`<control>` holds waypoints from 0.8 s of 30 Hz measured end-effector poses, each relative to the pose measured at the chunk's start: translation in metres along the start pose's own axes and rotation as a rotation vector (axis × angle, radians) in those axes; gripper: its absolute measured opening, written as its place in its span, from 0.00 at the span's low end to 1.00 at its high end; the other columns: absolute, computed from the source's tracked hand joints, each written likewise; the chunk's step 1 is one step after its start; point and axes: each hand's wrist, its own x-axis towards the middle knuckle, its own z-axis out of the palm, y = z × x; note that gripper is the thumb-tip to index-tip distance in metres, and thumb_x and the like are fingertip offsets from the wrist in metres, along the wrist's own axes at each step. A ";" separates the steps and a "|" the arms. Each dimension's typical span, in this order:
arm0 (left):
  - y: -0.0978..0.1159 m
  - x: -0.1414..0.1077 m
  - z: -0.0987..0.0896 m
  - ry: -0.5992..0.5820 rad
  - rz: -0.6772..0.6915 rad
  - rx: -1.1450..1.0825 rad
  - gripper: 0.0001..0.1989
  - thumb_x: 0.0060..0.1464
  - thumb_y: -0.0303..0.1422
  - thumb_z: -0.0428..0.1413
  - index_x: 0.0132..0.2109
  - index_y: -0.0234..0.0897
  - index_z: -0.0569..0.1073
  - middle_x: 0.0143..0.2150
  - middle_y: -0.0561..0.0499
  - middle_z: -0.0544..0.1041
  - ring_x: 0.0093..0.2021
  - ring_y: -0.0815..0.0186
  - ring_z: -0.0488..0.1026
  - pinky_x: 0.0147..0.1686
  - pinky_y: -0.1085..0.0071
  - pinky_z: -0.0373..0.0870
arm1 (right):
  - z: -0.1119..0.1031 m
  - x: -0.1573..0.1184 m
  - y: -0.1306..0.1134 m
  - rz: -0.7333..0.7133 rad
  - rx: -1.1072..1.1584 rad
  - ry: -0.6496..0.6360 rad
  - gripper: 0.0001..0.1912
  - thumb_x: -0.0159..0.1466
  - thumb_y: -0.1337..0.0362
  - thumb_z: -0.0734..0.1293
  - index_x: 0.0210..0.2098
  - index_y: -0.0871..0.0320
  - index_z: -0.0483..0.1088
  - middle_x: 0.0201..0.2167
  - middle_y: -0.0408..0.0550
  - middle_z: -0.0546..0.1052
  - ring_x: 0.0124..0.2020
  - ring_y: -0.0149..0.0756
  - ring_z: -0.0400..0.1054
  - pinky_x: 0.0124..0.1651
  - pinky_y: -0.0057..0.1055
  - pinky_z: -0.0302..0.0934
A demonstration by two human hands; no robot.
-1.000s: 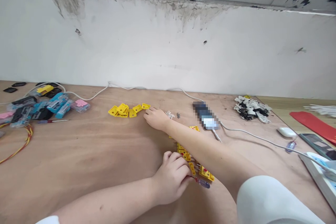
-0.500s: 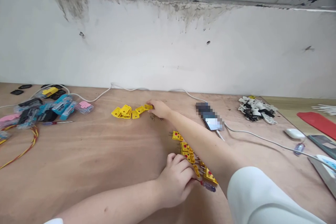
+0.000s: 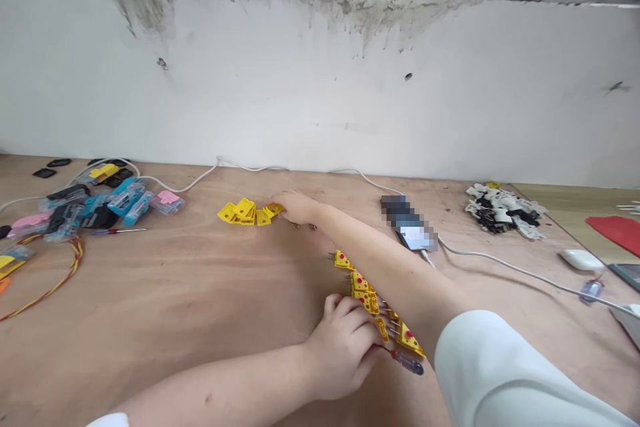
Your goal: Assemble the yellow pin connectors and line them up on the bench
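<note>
My right hand (image 3: 296, 205) reaches across to the far row of small yellow plastic pieces (image 3: 244, 211). Its fingers close on the yellow piece (image 3: 275, 209) at the right end, partly covering it. Nearer to me, my left hand (image 3: 345, 340) is curled, knuckles up, with the shaft of a screwdriver (image 3: 407, 362) running in between thumb and forefinger; its clear handle sticks out to the right. Anything else under those fingers is hidden. Beside it lie yellow wedge-shaped pieces (image 3: 360, 281) with red dots and metal pins, partly behind my right forearm. Small screws (image 3: 313, 227) lie under my right wrist.
A phone (image 3: 410, 223) with a white cable lies right of centre. Farther right are a heap of black and white parts (image 3: 505, 210) and a white case (image 3: 581, 259). At left are bagged blue and black items (image 3: 123, 200), another screwdriver (image 3: 119, 231) and red-yellow wires (image 3: 75, 263).
My right hand has shifted slightly left along the yellow pieces, covering more of the end one. The left hand keeps its pose by the screwdriver. The whole view has swung a little left.
</note>
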 end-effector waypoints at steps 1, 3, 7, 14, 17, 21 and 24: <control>0.000 0.000 0.000 0.003 -0.001 0.001 0.04 0.66 0.33 0.53 0.44 0.40 0.72 0.46 0.50 0.79 0.53 0.59 0.68 0.53 0.58 0.55 | -0.001 0.001 -0.001 0.006 -0.011 -0.004 0.24 0.63 0.74 0.67 0.57 0.53 0.73 0.55 0.50 0.79 0.59 0.44 0.69 0.62 0.41 0.62; 0.000 0.000 0.000 0.005 -0.005 0.006 0.04 0.65 0.33 0.54 0.44 0.39 0.72 0.45 0.50 0.79 0.52 0.60 0.68 0.52 0.58 0.56 | -0.004 0.003 -0.003 0.013 -0.019 -0.002 0.23 0.62 0.73 0.68 0.56 0.54 0.74 0.54 0.51 0.79 0.57 0.44 0.70 0.61 0.41 0.62; 0.001 0.000 -0.001 0.011 -0.005 0.007 0.04 0.66 0.33 0.54 0.44 0.39 0.73 0.44 0.50 0.79 0.52 0.60 0.68 0.52 0.59 0.56 | -0.008 0.011 -0.010 -0.050 -0.032 -0.019 0.24 0.62 0.73 0.68 0.56 0.51 0.74 0.53 0.49 0.79 0.58 0.44 0.68 0.63 0.41 0.59; 0.001 0.000 0.000 0.004 -0.012 0.021 0.04 0.65 0.34 0.55 0.44 0.40 0.74 0.45 0.51 0.79 0.53 0.60 0.69 0.54 0.59 0.57 | -0.003 0.018 -0.023 -0.218 -0.118 -0.090 0.24 0.59 0.82 0.63 0.47 0.54 0.77 0.52 0.48 0.80 0.59 0.44 0.67 0.63 0.43 0.57; 0.000 -0.001 0.000 -0.030 -0.023 0.038 0.05 0.64 0.33 0.56 0.45 0.40 0.74 0.46 0.50 0.80 0.55 0.59 0.68 0.55 0.58 0.57 | -0.003 0.015 -0.022 -0.202 -0.115 -0.064 0.24 0.60 0.81 0.64 0.50 0.54 0.76 0.58 0.49 0.77 0.60 0.44 0.66 0.63 0.43 0.58; 0.001 -0.001 -0.001 -0.054 -0.029 0.034 0.05 0.64 0.33 0.56 0.46 0.41 0.75 0.47 0.49 0.80 0.55 0.58 0.68 0.55 0.57 0.58 | -0.008 0.010 -0.021 -0.134 -0.135 -0.029 0.22 0.62 0.73 0.68 0.55 0.52 0.74 0.63 0.51 0.71 0.63 0.49 0.64 0.63 0.44 0.59; 0.002 -0.001 -0.001 -0.037 -0.033 0.015 0.05 0.65 0.33 0.55 0.45 0.40 0.75 0.46 0.48 0.80 0.54 0.58 0.68 0.54 0.57 0.58 | -0.011 0.010 -0.025 -0.081 -0.136 -0.012 0.21 0.64 0.72 0.68 0.55 0.51 0.73 0.61 0.51 0.71 0.59 0.46 0.67 0.58 0.38 0.62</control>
